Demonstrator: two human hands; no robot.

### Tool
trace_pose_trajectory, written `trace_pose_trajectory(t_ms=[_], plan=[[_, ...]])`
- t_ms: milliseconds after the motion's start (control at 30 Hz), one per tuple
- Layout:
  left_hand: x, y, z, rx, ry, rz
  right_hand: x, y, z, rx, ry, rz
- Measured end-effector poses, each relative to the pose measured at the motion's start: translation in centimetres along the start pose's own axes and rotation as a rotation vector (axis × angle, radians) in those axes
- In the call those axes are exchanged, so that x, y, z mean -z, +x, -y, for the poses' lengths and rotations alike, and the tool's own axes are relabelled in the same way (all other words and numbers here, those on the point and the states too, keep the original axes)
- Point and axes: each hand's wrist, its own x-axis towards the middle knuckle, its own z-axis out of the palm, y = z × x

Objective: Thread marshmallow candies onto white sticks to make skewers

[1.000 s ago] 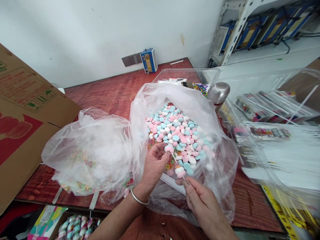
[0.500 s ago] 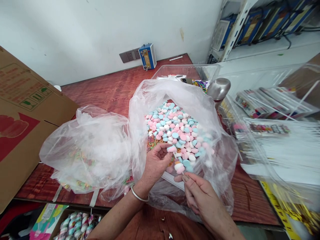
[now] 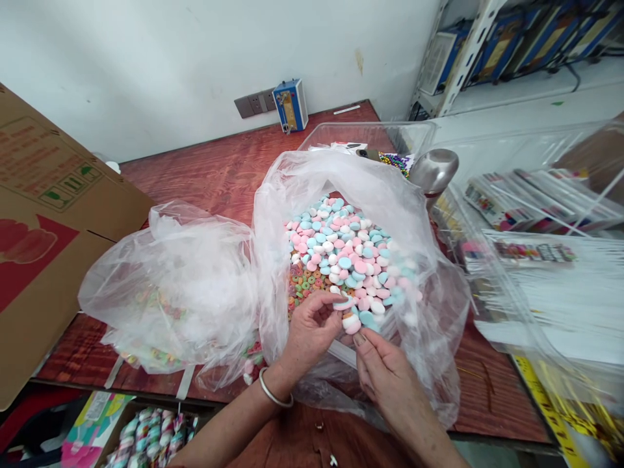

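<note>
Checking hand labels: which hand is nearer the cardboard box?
Left. The left hand, pinching a candy, is right of the cardboard box; the right hand, holding a candy stack, lies farther right.

Low in the centre of the frame, the left hand [image 3: 308, 333] and right hand [image 3: 385, 380] have closed together, so the pink-and-white sweet [image 3: 342, 303] at the left fingertips (formerly set clearly apart) now sits against the stacked sweets [image 3: 351, 323]
</note>
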Motion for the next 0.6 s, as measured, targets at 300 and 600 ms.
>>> trace_pose_trajectory(t_ms=[300,600], plan=[[3.9,2.3,0.5,-0.408,0.825,-0.110,1.6,2.0,-0.7,0.221,-0.523,-0.244],[3.8,5.6,1.2,-0.383,1.155,-0.102,1.9,2.7,-0.3,0.321,-0.793,-0.257]])
